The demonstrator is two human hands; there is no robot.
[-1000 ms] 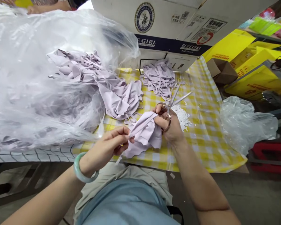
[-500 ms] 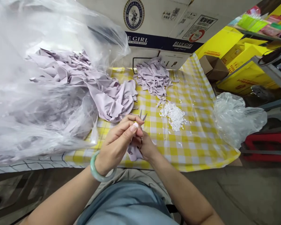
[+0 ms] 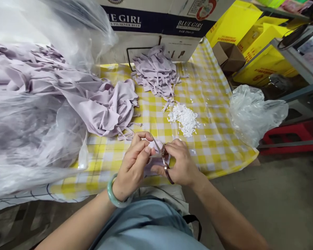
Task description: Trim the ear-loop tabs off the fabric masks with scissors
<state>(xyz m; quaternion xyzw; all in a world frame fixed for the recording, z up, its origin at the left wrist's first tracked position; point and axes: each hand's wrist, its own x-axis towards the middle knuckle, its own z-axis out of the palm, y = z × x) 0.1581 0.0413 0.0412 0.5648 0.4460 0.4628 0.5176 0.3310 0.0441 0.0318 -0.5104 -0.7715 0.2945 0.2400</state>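
Note:
Between thumb and fingers, my left hand [image 3: 135, 156] pinches a pale lilac fabric piece [image 3: 156, 145], part of which hangs below the hands. My right hand [image 3: 181, 161] is closed on a pair of scissors [image 3: 166, 166], whose blades point up and left at the fabric, near my left fingertips. Past my hands lies a heap of small white clippings [image 3: 185, 119]. A pile of lilac fabric pieces with straps [image 3: 156, 73] sits behind it. Left of my hands, a larger lilac fabric heap [image 3: 101, 107] spills from a clear plastic bag [image 3: 36, 128].
A yellow checked cloth [image 3: 211, 139] covers the table. Behind stands a printed beer carton [image 3: 151, 21]. At the right edge rests a crumpled clear bag [image 3: 255, 111], with a red plastic item [image 3: 294, 137] beyond. Yellow boxes [image 3: 232, 24] and a metal rack stand at the far right.
My right hand has come out from behind my left and moved right, bringing the scissors across to the fabric. My left hand still pinches the fabric. The view has shifted.

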